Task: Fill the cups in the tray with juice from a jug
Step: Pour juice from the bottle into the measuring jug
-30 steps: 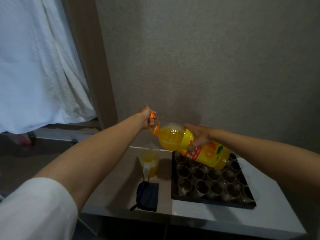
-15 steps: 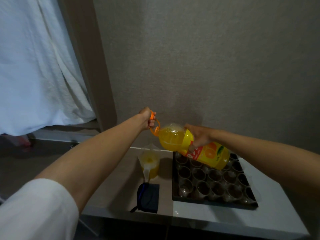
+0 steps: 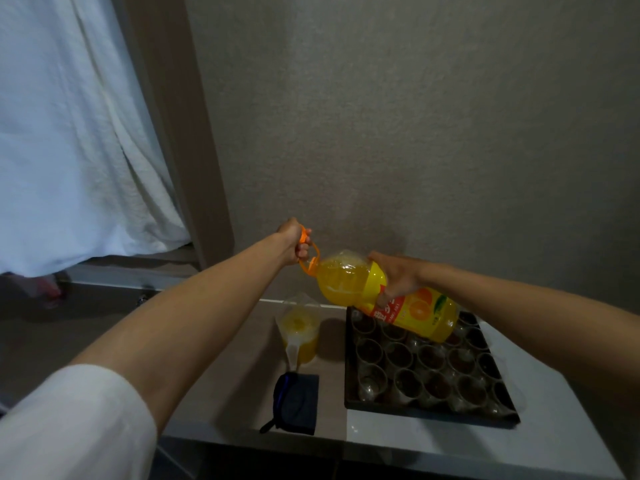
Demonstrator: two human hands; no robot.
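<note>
left hand (image 3: 292,242) grips handle (image 3: 309,255) | right hand (image 3: 398,277) clasps bottle (image 3: 349,282) | both unmoved, tilt unchanged

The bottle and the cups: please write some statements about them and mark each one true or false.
1. The left hand grips the orange handle of the bottle. True.
2. The right hand rests flat on the table. False: it holds the bottle's body.
3. The bottle stands upright. False: it is held tilted above the tray.
4. The jug holds yellow juice. True.
5. The jug stands inside the tray. False: it stands left of it, on the table.
</note>
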